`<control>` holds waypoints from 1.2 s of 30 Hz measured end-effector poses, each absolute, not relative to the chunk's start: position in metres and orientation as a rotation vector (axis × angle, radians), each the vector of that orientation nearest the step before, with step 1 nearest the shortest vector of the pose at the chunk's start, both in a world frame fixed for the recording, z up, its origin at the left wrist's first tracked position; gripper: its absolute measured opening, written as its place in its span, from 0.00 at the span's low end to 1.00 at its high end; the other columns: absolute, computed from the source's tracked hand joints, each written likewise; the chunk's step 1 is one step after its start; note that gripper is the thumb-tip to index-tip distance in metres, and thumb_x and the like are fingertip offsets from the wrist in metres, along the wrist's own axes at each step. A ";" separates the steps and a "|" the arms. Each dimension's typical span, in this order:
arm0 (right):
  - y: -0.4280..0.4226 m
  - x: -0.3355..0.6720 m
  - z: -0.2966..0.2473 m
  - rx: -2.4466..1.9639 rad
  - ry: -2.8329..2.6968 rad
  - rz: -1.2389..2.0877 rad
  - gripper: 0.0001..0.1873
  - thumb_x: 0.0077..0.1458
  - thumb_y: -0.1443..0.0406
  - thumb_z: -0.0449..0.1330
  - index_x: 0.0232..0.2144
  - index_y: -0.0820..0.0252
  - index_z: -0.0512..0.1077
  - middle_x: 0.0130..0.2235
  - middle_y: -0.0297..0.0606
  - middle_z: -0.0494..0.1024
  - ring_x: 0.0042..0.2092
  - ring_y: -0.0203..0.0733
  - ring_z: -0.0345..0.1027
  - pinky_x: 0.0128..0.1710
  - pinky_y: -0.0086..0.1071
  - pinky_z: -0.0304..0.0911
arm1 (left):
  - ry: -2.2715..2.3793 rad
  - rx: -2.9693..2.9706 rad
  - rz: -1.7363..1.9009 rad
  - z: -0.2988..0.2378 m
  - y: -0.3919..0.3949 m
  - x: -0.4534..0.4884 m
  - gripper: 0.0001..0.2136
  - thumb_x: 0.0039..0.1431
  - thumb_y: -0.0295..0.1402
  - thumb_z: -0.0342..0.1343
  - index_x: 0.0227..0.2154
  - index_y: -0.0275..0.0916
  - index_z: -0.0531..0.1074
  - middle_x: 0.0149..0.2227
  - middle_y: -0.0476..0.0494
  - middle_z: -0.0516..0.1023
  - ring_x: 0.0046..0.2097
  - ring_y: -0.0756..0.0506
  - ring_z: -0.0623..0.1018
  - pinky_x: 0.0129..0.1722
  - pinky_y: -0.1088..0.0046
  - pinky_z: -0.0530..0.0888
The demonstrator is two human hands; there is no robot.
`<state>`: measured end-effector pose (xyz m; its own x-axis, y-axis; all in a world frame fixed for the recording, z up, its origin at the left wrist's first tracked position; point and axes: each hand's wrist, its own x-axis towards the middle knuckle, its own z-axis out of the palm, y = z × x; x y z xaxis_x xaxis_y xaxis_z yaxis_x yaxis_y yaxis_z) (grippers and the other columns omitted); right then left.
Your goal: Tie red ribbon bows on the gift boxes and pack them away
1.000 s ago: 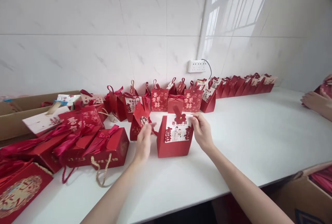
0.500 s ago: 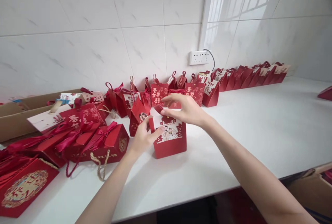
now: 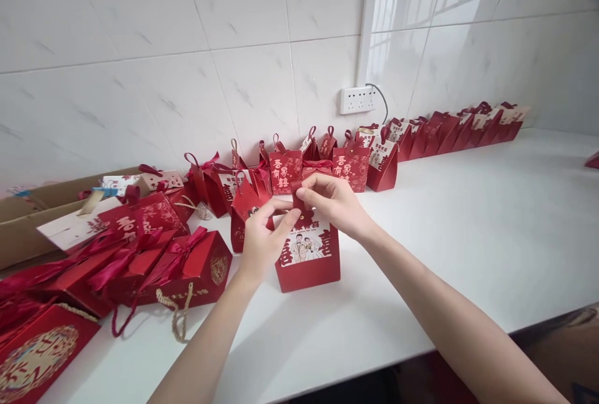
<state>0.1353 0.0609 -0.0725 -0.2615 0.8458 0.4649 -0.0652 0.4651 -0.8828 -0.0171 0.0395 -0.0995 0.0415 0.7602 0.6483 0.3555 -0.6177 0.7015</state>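
Note:
A red gift box (image 3: 311, 277) stands upright on the white table in front of me. Its white panel carries a cartoon couple and red characters. A dark red ribbon loop (image 3: 297, 189) rises from its top, with a small gold stud at the base. My right hand (image 3: 337, 206) pinches this ribbon between thumb and fingertips. At the box's top left edge, my left hand (image 3: 266, 243) is closed, thumb and forefinger pinching the top beside the ribbon. My fingers cover part of the upper edge. Just behind my left hand is another red gift box (image 3: 238, 229).
Red boxes with ribbon bows (image 3: 199, 270) and rope handles crowd the left side, beside a cardboard box (image 3: 19, 235). A row of gift boxes (image 3: 440, 136) lines the tiled wall. A power strip (image 3: 358, 100) is mounted above. The table's front edge runs below my arms.
My left hand has moved from the box's left side up to its top edge. My right hand has lowered slightly and now pinches the ribbon, which stands more upright.

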 end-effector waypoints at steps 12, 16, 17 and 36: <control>0.037 0.134 -0.106 -0.528 -1.677 -0.404 0.10 0.52 0.70 0.56 0.37 0.57 0.62 0.36 0.40 0.66 0.39 0.43 0.64 0.35 0.38 0.65 | 1.356 2.009 1.800 -0.104 0.035 -0.009 0.07 0.57 0.35 0.55 0.26 0.39 0.69 0.27 0.50 0.72 0.31 0.49 0.73 0.34 0.74 0.69; 0.028 0.126 -0.126 -0.642 -1.900 -0.285 0.25 0.50 0.55 0.60 0.45 0.61 0.58 0.41 0.49 0.66 0.42 0.52 0.64 0.36 0.46 0.67 | 1.304 1.848 1.735 -0.098 0.021 -0.011 0.07 0.56 0.34 0.52 0.25 0.39 0.68 0.25 0.50 0.71 0.27 0.49 0.71 0.26 0.74 0.69; 0.027 0.124 -0.129 -0.659 -1.915 -0.186 0.31 0.48 0.51 0.60 0.47 0.62 0.56 0.44 0.52 0.66 0.45 0.55 0.64 0.37 0.49 0.67 | 1.203 1.773 1.670 -0.097 0.018 -0.013 0.08 0.57 0.34 0.49 0.27 0.39 0.69 0.26 0.48 0.72 0.25 0.50 0.71 0.22 0.75 0.68; 0.024 0.127 -0.124 -0.755 -1.738 0.673 0.08 0.57 0.63 0.55 0.40 0.57 0.63 0.33 0.35 0.73 0.24 0.33 0.64 0.22 0.28 0.62 | 1.206 1.948 1.582 -0.086 0.013 -0.032 0.07 0.57 0.36 0.56 0.28 0.39 0.72 0.28 0.49 0.74 0.28 0.51 0.73 0.27 0.77 0.69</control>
<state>0.1266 0.0240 -0.1235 -0.2246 0.7655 0.6030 0.1601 0.6394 -0.7521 -0.0321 0.0129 -0.0861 0.0112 0.7856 0.6186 0.3880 -0.5736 0.7214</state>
